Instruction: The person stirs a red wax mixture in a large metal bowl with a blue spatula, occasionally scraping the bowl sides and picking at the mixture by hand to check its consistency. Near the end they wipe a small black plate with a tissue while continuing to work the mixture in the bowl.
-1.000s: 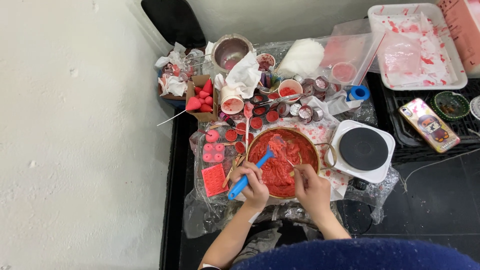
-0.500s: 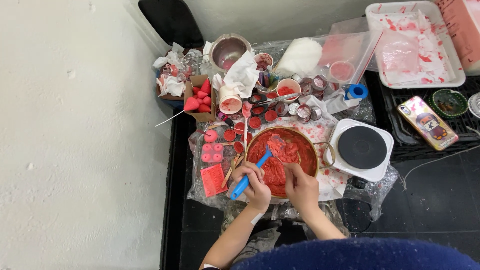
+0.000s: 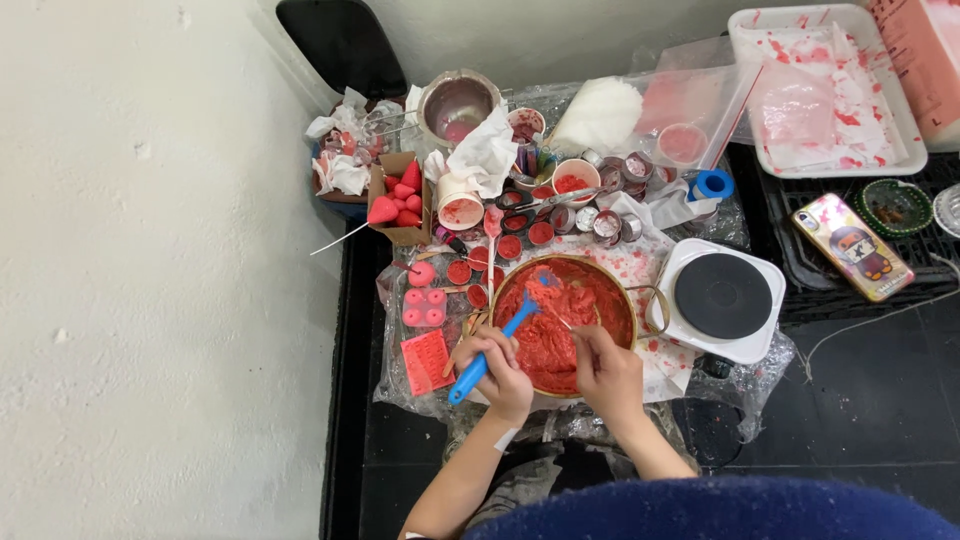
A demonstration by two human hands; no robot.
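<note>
Gripping a blue spatula [image 3: 490, 350], both hands meet over the pan [image 3: 625, 290].

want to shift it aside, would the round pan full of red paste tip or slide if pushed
The round pan of red paste is wide, low and nearly full, so probably heavy and unlikely to tip. It sits on crinkled clear plastic sheeting, so it may slide and drag that. Smeared paste could make the rim slippery.
</note>
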